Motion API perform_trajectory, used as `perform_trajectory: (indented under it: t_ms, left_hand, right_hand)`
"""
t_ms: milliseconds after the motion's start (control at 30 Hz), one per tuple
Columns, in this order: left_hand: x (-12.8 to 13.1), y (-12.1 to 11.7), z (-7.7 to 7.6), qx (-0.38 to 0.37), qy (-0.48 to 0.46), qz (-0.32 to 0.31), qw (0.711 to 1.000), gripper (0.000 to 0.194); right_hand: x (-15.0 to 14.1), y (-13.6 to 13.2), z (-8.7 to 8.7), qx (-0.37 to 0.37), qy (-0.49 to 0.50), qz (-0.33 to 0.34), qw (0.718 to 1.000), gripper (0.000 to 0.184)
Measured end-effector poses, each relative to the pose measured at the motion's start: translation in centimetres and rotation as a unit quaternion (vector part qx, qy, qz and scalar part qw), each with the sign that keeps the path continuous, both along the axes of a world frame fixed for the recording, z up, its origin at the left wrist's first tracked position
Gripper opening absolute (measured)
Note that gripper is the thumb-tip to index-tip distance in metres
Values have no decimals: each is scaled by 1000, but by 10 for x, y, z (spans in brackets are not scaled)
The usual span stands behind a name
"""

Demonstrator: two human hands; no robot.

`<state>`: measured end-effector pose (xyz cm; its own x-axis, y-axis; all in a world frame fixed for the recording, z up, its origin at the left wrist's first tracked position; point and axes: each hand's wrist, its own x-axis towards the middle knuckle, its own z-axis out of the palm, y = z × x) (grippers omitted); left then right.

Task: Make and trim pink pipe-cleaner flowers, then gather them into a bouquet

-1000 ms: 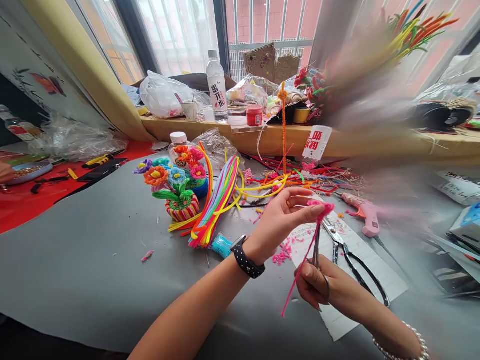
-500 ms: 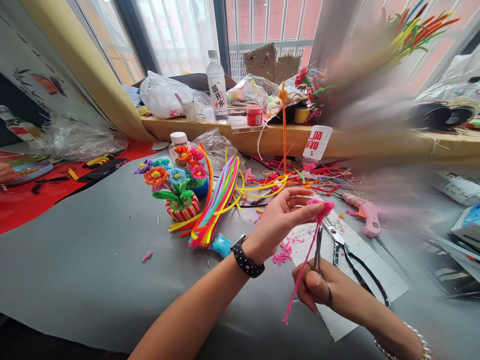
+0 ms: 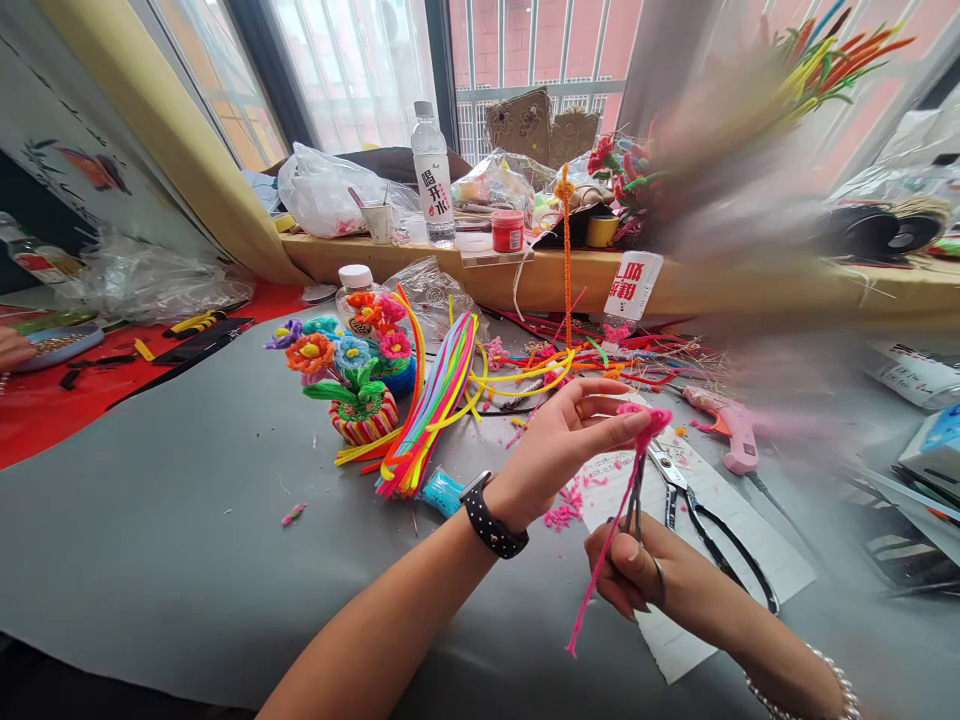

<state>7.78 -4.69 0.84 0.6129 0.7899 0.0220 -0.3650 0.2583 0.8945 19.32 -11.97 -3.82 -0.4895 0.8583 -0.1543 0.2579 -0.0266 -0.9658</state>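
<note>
My left hand, with a dotted black watch band at the wrist, pinches a fuzzy pink pipe cleaner piece between thumb and fingers. A long pink strand hangs from it, down past my right hand. That hand is closed around small scissors, a finger through one loop, blades pointing up at the underside of the pink piece. Whether the blades touch it I cannot tell. Behind lie large black-handled scissors on a sheet of paper. Pink clippings are scattered beside my left wrist.
Left of my hands are a pipe cleaner bundle and a striped pot of fuzzy flowers. A pink glue gun lies to the right. Bottles and bags line the ledge. A person's hand shows at far left.
The pink piece has shifted slightly right and its strand's loose end sits a little lower. Both hands keep their grips, nearly in place.
</note>
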Motion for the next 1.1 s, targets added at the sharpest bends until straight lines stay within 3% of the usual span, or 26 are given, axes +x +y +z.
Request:
perform_trajectory:
  t_ms: [500, 700, 900, 1100]
  left_hand:
    - [0, -1, 1, -26, -30, -8, 999, 32]
    - [-2, 0, 5, -21, -47, 18, 999, 28]
    - [-4, 6, 1, 4, -48, 46, 998, 36]
    - [-4, 10, -3, 18, -59, 53, 997, 36]
  right_hand:
    - [-3, 1, -4, -23, 29, 2, 999, 65]
    - [-1, 5, -5, -20, 10, -11, 1000, 67]
    - [3, 11, -1, -65, -12, -96, 993, 62]
    - [8, 14, -1, -64, 119, -211, 968, 44]
